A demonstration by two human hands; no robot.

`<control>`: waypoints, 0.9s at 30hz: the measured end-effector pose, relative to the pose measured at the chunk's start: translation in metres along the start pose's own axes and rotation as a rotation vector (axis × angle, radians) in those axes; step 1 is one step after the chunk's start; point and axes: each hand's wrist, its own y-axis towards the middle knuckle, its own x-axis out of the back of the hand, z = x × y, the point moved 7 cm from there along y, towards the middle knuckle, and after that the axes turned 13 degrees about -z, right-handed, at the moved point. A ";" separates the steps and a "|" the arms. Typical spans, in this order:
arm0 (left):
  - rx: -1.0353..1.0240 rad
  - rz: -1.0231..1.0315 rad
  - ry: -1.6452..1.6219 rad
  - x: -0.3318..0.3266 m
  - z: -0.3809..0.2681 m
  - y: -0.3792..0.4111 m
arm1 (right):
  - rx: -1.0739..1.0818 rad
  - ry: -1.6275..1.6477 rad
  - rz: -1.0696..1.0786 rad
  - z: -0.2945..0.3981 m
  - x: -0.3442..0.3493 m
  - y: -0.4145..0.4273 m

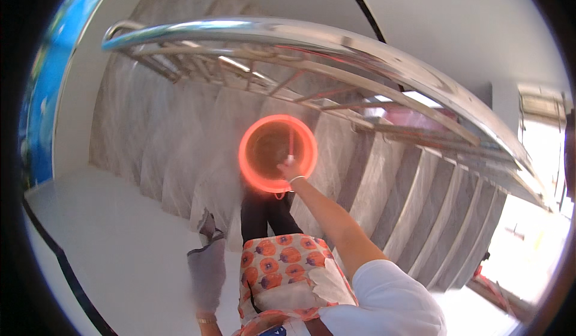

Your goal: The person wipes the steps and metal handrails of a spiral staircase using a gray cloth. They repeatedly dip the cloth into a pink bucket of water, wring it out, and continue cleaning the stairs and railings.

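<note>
My right hand (290, 169) grips the pale grip of a red bucket handle (291, 140), above the opening of an orange-red plastic bucket (248, 171). The bucket hangs in front of my legs over the stairs. Its inside looks brownish, and blur hides whether that is liquid. Grey cloth (207, 268) covers my left hand, hiding the fingers; only the wrist with a bracelet shows below it. This cloth is beside the white wall on the left.
Grey marble-look stairs (400, 201) run across the view under me. A shiny metal handrail (288, 27) with bars curves along the far side. At left stands a white wall (112, 246) with a black stripe. I wear a fruit-patterned apron (288, 259).
</note>
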 end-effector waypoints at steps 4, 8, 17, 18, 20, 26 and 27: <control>0.007 0.031 0.125 -0.031 -0.008 0.002 | 0.588 -0.470 0.079 0.039 0.001 -0.034; -0.002 0.091 0.252 -0.059 -0.018 -0.002 | 0.785 -0.864 0.428 0.038 0.003 -0.098; -0.033 0.320 0.517 -0.173 0.006 -0.002 | -0.234 1.064 0.611 0.015 0.092 -0.191; -0.045 0.349 0.542 -0.188 0.009 0.000 | -0.212 1.146 0.575 0.029 0.105 -0.193; -0.068 0.415 0.588 -0.222 0.016 0.009 | -0.083 1.205 0.527 0.018 0.110 -0.170; -0.225 0.616 0.709 -0.349 0.036 0.056 | 0.210 0.151 0.004 -0.070 0.104 -0.056; -0.256 0.631 0.705 -0.362 0.040 0.070 | 0.285 0.038 -0.014 -0.057 0.102 -0.054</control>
